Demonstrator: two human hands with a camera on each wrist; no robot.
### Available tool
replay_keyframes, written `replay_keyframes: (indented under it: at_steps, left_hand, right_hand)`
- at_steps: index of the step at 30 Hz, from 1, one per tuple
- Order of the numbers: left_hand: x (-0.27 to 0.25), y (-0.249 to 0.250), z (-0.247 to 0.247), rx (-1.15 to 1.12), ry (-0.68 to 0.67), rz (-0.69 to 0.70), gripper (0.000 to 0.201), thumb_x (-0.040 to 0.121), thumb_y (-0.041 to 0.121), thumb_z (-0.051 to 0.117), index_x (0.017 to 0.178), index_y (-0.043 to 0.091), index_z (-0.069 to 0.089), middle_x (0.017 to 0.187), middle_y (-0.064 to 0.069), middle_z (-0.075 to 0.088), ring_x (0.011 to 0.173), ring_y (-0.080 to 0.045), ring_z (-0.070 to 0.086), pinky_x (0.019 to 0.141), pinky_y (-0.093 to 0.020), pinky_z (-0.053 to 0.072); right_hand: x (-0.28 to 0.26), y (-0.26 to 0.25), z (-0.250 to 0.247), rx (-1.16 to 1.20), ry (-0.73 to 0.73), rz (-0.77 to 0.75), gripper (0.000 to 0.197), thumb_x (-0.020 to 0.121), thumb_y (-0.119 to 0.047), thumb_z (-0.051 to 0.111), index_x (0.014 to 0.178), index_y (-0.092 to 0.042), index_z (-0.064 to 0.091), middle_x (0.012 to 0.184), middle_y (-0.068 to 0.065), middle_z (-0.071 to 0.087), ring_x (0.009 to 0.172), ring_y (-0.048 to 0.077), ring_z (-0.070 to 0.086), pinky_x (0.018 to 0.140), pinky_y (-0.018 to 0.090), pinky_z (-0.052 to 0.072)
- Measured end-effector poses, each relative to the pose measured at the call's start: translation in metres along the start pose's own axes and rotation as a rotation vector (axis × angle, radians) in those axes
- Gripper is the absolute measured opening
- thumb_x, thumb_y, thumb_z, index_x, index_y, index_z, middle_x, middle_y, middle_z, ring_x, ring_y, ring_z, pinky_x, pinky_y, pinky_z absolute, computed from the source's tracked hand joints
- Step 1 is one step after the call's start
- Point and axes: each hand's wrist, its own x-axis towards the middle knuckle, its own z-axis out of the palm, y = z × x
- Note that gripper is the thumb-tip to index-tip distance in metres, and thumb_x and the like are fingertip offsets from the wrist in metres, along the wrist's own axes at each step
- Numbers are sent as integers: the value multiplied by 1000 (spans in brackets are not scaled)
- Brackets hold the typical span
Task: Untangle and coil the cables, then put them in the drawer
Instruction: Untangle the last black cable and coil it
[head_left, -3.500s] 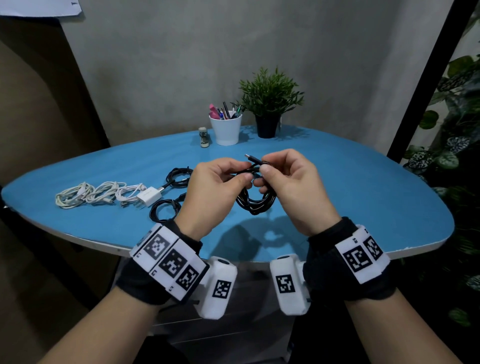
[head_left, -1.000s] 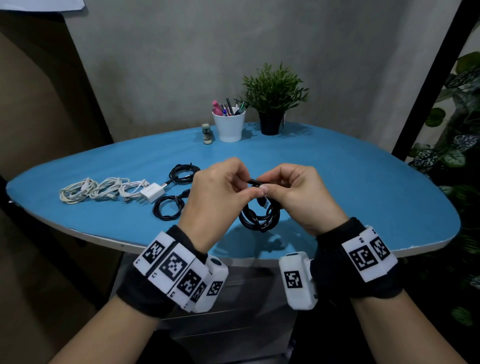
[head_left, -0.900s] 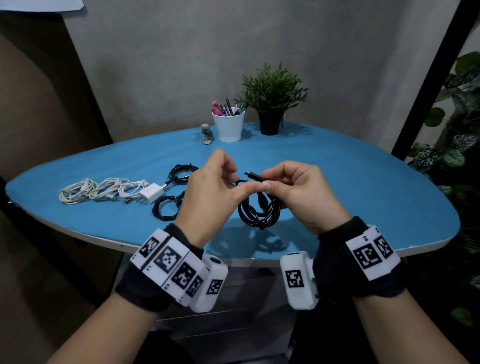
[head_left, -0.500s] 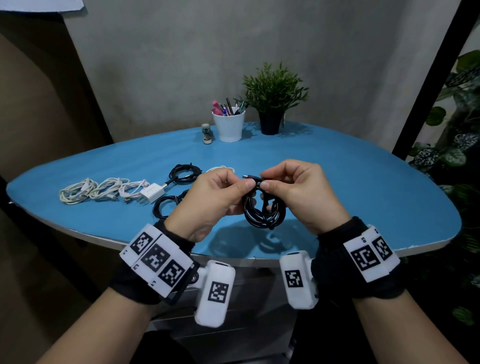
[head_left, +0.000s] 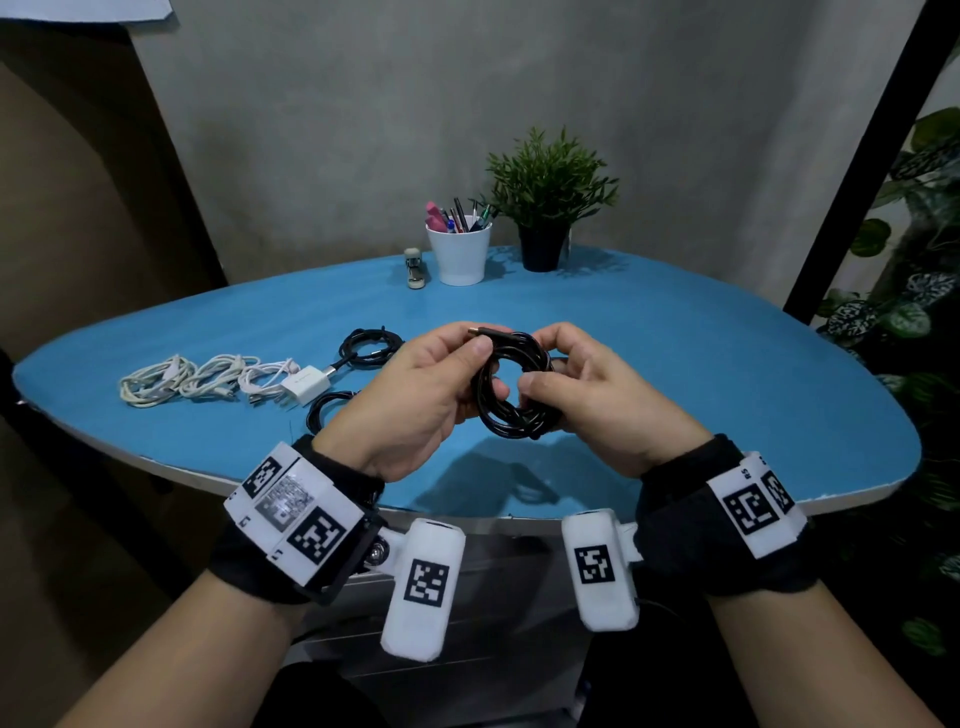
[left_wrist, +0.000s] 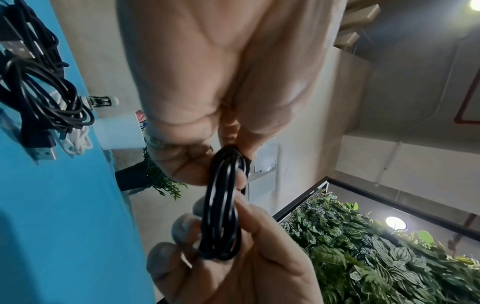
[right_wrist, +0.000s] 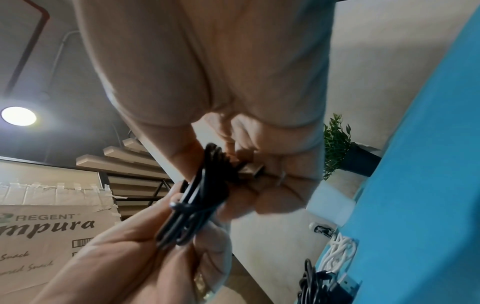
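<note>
Since half a second ago the plug end has been tucked in, both hands' fingers pinching the black cable coil; several bundles on the counter remain undrawered.

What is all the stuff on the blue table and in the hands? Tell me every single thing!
black cable coil: one, black, held above the table in both hands
black cables: two bundles, black, on the table left of the hands
white cables: several bundles, white, in a row at the table's left
charger plug: one, white, beside the white cables
pen cup: one, white, full of pens, at the table's back
stapler: one, small, left of the pen cup
potted plant: one, green in a black pot, right of the pen cup
table: one, blue
left hand: grips the coil
right hand: grips the coil
</note>
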Motion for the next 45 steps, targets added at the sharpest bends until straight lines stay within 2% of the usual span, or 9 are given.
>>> replay_keyframes:
  at_steps: [4,9,18,22,24,26,34,41,45]
  left_hand:
    - [1,-1,-2,-70,23,-19,24,100,16,39,111,2,54,80,-4,49,55,-6,49,55,-15,44]
    - [2,1,-8,-65,35,5,19,101,17,37,99,7,53,95,-14,46,53,-5,43,63,-24,40]
    - [-1,-1,1,216,21,75,21,95,26,47,93,16,66,73,2,51,58,-6,42,65,-26,33]
    - [4,-5,0,533,142,197,21,89,37,51,77,21,58,91,-25,63,61,-14,43,69,-45,48]
    - [5,-7,0,605,198,221,21,88,38,51,74,22,55,88,-23,62,63,-18,45,73,-54,50]
    - [5,-10,2,617,239,247,19,93,27,53,75,22,55,74,-9,59,67,-16,49,76,-55,49]
    - [8,-14,-2,391,252,145,15,93,18,56,78,18,55,61,1,56,61,-14,54,71,-47,50]
    - [2,-10,-27,220,238,77,17,97,12,47,84,10,58,75,-8,62,61,-10,61,55,-17,47]
    - [-10,-3,-49,227,223,67,17,96,1,45,98,7,61,84,-9,65,61,-3,63,56,-13,46]
  right_hand:
    - [-1,3,1,52,-46,-18,19,79,-17,59,96,-15,51,69,3,53,57,11,45,54,22,35]
    - [1,4,-8,346,-61,-18,26,71,-3,52,95,-8,62,72,3,61,57,11,52,52,19,37]
    - [9,-3,-13,-27,209,-97,30,85,16,50,80,-9,66,62,-1,66,52,5,54,52,16,43]
    - [6,-6,-8,-24,252,-61,17,87,5,55,81,-6,66,72,9,64,54,8,57,52,18,47]
    - [3,-6,-4,-112,208,-34,5,84,-9,66,88,-5,67,74,8,65,58,10,58,55,22,48]
    - [4,-1,-2,-232,191,-14,17,78,-18,74,90,-7,68,75,8,66,63,14,56,59,28,47]
    - [8,2,4,-161,169,13,8,82,-6,69,89,-10,68,72,9,64,58,12,60,55,27,53]
    - [24,8,23,-146,184,0,9,83,1,65,82,-8,67,63,3,61,49,7,56,49,22,49]
    - [32,10,38,-161,182,15,10,85,-1,63,78,-9,61,64,2,59,48,6,55,48,23,42]
